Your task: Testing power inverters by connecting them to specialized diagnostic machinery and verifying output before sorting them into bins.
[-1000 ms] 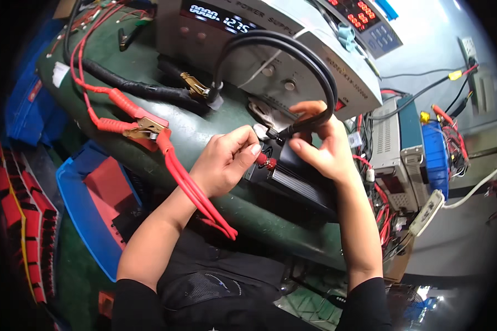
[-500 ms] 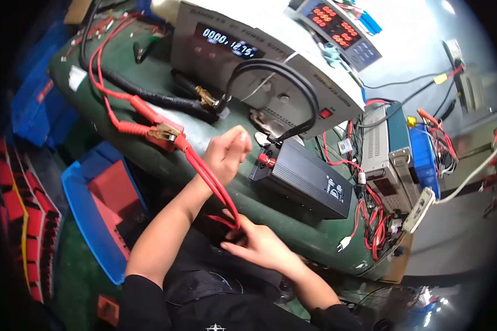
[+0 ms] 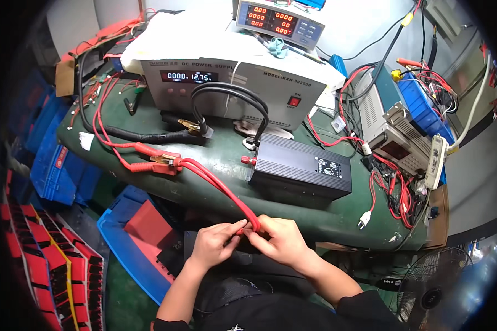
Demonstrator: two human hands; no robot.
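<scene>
Both hands meet at the table's front edge, over my lap. My right hand (image 3: 280,241) is closed round the doubled red cable (image 3: 220,186) near its lower end. With its fingertips, my left hand (image 3: 215,246) pinches the cable's end piece, mostly hidden between the fingers. The cable runs up and left to a red-handled clamp (image 3: 156,160) lying on the table. Beyond my hands sits a black finned metal box (image 3: 301,165) with a small display. A red screw terminal (image 3: 248,160) sticks out of its left end, apart from the cable I hold.
A large grey power supply (image 3: 248,94) stands behind the black box, its black cables looping down to it. A second meter (image 3: 281,25) rests on top. To the right lie a bench instrument (image 3: 389,124), tangled red leads (image 3: 403,201) and a power strip (image 3: 436,160). Blue bin (image 3: 119,245) at lower left.
My left hand has come down from above the table to join the right at the cable end. The right hand has risen slightly with the cable. The view has levelled out.
</scene>
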